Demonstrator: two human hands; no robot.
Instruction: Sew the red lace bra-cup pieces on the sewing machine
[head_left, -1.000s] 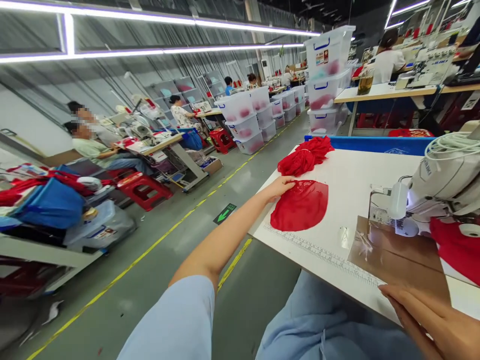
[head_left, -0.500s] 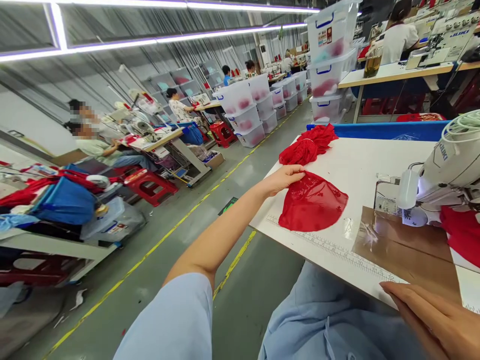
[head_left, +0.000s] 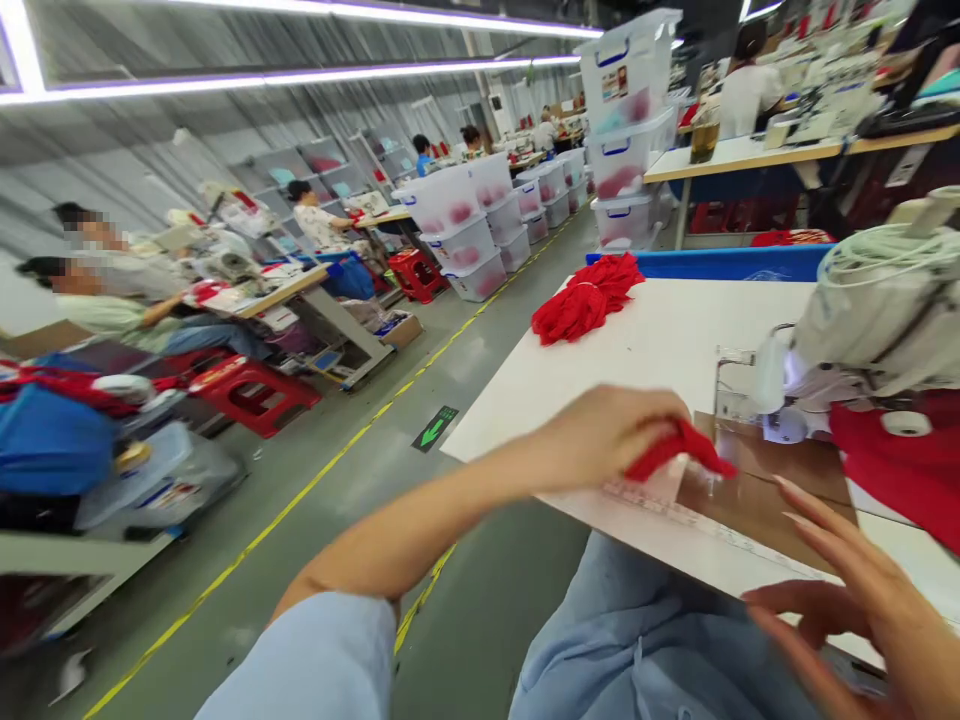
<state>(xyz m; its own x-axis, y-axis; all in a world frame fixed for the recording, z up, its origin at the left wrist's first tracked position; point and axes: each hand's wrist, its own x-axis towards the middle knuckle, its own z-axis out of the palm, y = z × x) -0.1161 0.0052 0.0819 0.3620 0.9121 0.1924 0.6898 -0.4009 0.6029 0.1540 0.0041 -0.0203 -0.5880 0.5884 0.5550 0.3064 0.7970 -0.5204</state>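
Note:
Gripped in my left hand (head_left: 619, 435) is a piece of red fabric (head_left: 679, 452), bunched and blurred by motion over the front of the white table (head_left: 510, 410). My right hand (head_left: 847, 590) hovers at the table's front edge, fingers spread, holding nothing. Between the hands lies a brown sheet (head_left: 757, 500) taped to the tabletop, with a printed ruler strip (head_left: 697, 520) beside it. Beyond it stands a sewing machine (head_left: 862, 320), with more red fabric (head_left: 900, 460) under its right side. A tied red fabric bundle (head_left: 581, 300) rests at the table's far left corner.
A blue cloth trough (head_left: 720, 263) runs along the table's far edge. Stacked clear bins (head_left: 622, 150) stand behind it. Left of the table is an aisle with a yellow floor line (head_left: 360, 430) and a red stool (head_left: 255, 390). Several people sit at other machines.
My left hand has carried the red fabric from beside the bundle rightward and nearer, toward the brown sheet. My right hand has lifted and spread its fingers. The view has turned slightly right.

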